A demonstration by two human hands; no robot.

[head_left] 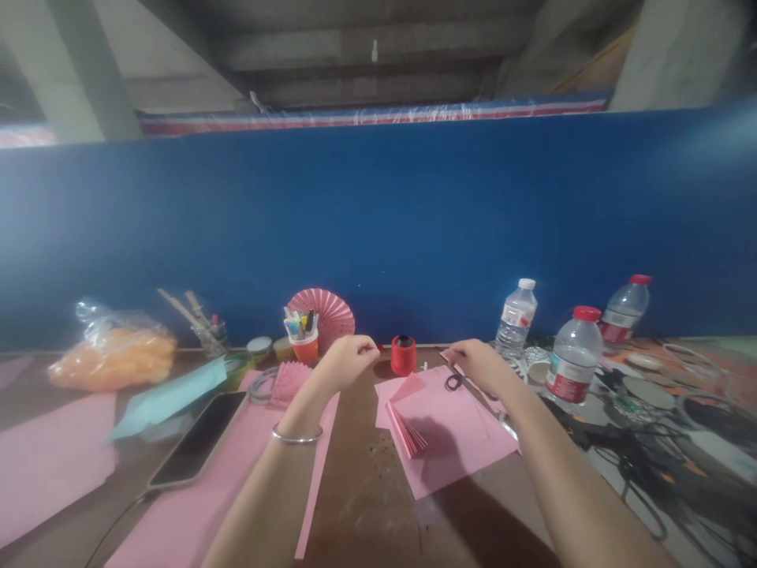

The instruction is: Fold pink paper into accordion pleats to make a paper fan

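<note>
My left hand [353, 359], with a silver bangle on the wrist, is raised over the table left of a red thread spool [404, 356]. Its fingers are curled together; whatever they pinch is too small to make out. To the right of the spool, my right hand [478, 364] is likewise closed, fingertips pressed together, its contents unclear. Beneath it lies a dark-looped tool [454, 383], perhaps scissors, on pink paper sheets [455, 450]. A folded pink paper accordion [408, 430] rests on those sheets, between my forearms.
A pleated pink paper fan [331, 312] stands behind a cup of pens [304, 345]. At left are a phone [198, 438], pink sheets [53, 457] and a bag of orange material [112, 359]. Bottles [572, 359], cables [635, 473] and clutter fill the right. A blue partition [378, 213] stands behind.
</note>
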